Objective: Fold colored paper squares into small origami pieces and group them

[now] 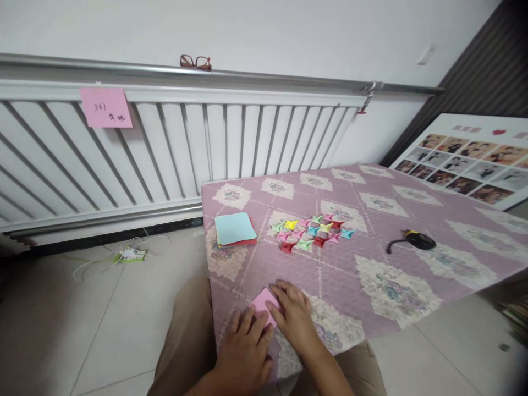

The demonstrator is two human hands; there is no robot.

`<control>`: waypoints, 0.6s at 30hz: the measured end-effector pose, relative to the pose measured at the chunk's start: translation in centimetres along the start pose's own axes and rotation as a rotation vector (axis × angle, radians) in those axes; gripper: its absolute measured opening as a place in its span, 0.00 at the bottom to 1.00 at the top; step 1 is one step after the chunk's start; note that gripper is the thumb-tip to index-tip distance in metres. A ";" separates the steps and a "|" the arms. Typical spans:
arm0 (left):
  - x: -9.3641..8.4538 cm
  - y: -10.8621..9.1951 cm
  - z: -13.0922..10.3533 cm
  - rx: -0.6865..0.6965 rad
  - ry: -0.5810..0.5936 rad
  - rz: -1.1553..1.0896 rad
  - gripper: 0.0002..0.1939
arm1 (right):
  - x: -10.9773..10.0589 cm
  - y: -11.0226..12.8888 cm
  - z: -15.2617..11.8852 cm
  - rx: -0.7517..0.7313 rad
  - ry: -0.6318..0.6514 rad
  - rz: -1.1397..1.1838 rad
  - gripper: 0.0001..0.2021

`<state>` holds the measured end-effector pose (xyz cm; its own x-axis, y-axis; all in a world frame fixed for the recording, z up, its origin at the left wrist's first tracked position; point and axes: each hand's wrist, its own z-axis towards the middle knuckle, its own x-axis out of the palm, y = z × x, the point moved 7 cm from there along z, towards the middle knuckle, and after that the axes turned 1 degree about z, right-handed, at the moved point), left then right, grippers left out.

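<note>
The pink paper (264,303) lies near the table's (284,275) front edge, toward its left corner. The left hand (244,352) rests with fingers a little spread on its lower part; the right hand (295,313) touches its right side, fingers slightly bent. Both hands press; whether they pinch it, I cannot tell. If the 2 hands push unevenly, the paper could slip and crease crookedly. The soft cloth (338,286) beneath could also make a fold less sharp.
</note>
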<state>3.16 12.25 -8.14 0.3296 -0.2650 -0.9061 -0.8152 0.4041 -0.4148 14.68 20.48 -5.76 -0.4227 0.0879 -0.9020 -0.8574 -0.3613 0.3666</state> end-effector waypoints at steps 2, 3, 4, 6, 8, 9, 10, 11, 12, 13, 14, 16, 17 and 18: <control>0.0 0.1 0.0 -0.015 0.015 -0.020 0.31 | 0.3 0.4 0.4 -0.022 0.034 0.008 0.16; 0.0 0.2 0.0 -0.020 0.021 -0.031 0.31 | 0.4 0.5 0.6 -0.026 0.044 0.012 0.16; 0.0 0.2 0.0 -0.021 0.028 -0.041 0.31 | 0.5 0.4 0.6 -0.026 0.047 0.015 0.16; 0.1 0.2 0.0 -0.021 0.036 -0.052 0.31 | 0.6 0.2 0.6 -0.025 0.045 0.021 0.16; 0.0 0.3 0.1 -0.020 0.037 -0.053 0.31 | 0.7 0.0 0.6 -0.031 0.037 0.028 0.16; -0.1 0.2 0.1 -0.018 0.035 -0.051 0.31 | 0.7 0.0 0.5 -0.036 0.034 0.033 0.16; -0.1 0.2 0.1 -0.016 0.031 -0.048 0.31 | 0.8 -0.1 0.5 -0.041 0.029 0.036 0.16; -0.2 0.2 0.0 -0.014 0.027 -0.044 0.31 | 0.8 -0.1 0.5 -0.045 0.025 0.039 0.16; -0.3 0.2 0.0 -0.013 0.024 -0.041 0.31 | 0.8 -0.2 0.4 -0.050 0.021 0.041 0.16; -0.3 0.1 0.0 -0.012 0.022 -0.040 0.31 | 0.8 -0.2 0.4 -0.054 0.018 0.043 0.15; -0.3 0.1 0.0 -0.014 0.020 -0.039 0.31 | 0.8 -0.2 0.4 -0.056 0.017 0.045 0.16; -0.3 0.2 0.0 -0.020 0.017 -0.040 0.31 | 0.8 -0.1 0.5 -0.059 0.018 0.047 0.16; -0.3 0.2 0.0 -0.023 0.016 -0.043 0.31 | 0.8 0.0 0.6 -0.059 0.019 0.047 0.17; -0.2 0.2 0.1 -0.025 0.015 -0.047 0.31 | 0.8 0.0 0.8 -0.056 0.020 0.045 0.18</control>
<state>2.94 12.45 -8.03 0.3607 -0.2966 -0.8843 -0.8108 0.3688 -0.4545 14.12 21.25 -6.30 -0.4545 0.0521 -0.8892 -0.8194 -0.4161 0.3944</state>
